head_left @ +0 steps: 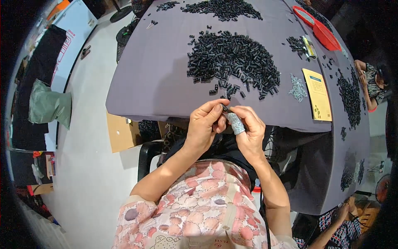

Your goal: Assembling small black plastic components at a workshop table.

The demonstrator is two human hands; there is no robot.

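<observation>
A small black tubular piece is pinched between the thumb and forefinger of the left hand, just off the near edge of the grey table. The right hand is brought up against it, fingers curled in and closed toward the same piece; its thumb is covered by a grey knitted finger cot (worn, it seems, for grip or protection). Whether the right hand grips the piece itself or a second part cannot be told, since the contact is hidden by the fingers.

The piece is judged to be light, stiff and smooth, probably hard plastic, so it is best taken at its sides by the fingertips, with one end left free.

Just beyond the hands, a large heap of black pieces is spread on the table, with a few strays near its edge. Farther off, another heap is seen. To the right lie a small pile of silvery screws, a yellow card and a red tray.
</observation>
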